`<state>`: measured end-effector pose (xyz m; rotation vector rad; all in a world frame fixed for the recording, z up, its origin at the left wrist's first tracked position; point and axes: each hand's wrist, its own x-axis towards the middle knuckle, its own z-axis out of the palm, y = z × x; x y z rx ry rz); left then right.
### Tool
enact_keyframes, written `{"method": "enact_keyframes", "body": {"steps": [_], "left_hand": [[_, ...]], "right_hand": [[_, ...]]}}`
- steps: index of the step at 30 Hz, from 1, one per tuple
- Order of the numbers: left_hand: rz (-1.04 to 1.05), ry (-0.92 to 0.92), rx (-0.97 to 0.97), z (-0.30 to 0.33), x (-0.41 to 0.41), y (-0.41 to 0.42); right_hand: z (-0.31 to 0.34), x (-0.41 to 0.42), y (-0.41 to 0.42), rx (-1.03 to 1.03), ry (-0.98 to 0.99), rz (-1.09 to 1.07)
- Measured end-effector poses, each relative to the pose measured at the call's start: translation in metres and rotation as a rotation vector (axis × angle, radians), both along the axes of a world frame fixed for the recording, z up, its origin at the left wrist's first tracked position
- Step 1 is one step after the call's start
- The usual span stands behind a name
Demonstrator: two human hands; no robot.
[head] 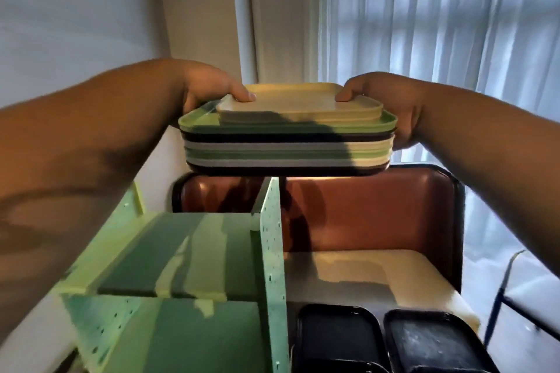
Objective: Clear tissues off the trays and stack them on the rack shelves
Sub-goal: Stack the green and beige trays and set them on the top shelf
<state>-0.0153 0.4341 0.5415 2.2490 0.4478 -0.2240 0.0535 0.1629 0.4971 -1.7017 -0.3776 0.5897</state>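
Two hands carry tray stack (288, 142) in air above green rack (194, 266): left hand (212, 91) and right hand (385, 100) at opposite ends, fingers clamped on stack. Black trays (336, 339) on surface below.

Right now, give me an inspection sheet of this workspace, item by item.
Surface: green rack with shelves, seen from above; its shelves look bare.
Job's things: stack of trays, mixed colours, cream ones on top, held in the air above the rack; no tissues seen on it.
Clutter: two black trays lower right; a cream cushion beside the rack.
Hands: left hand and right hand grip opposite ends of the stack, thumbs on top, fingers hidden underneath.
Cables: nothing seen.
Surroundings: brown chair back, curtains, white wall.
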Motion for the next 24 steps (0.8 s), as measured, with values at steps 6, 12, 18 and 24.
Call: {"method": "enact_keyframes", "body": {"steps": [6,12,18,24], "left_hand": [[0.05,-0.094,0.07,-0.006,-0.027,0.073],[0.141,-0.145,0.29,-0.029,-0.04,0.106],[0.134,-0.184,0.362,-0.054,-0.028,0.126],[0.075,-0.119,0.376,-0.074,-0.024,0.126]], "right_hand": [[0.015,-0.018,0.094,-0.115,-0.073,-0.066],[0.003,-0.03,0.156,-0.374,-0.142,-0.048],[-0.014,-0.032,0.185,-0.498,-0.185,-0.045],[-0.028,-0.033,0.198,-0.642,-0.144,-0.078]]}}
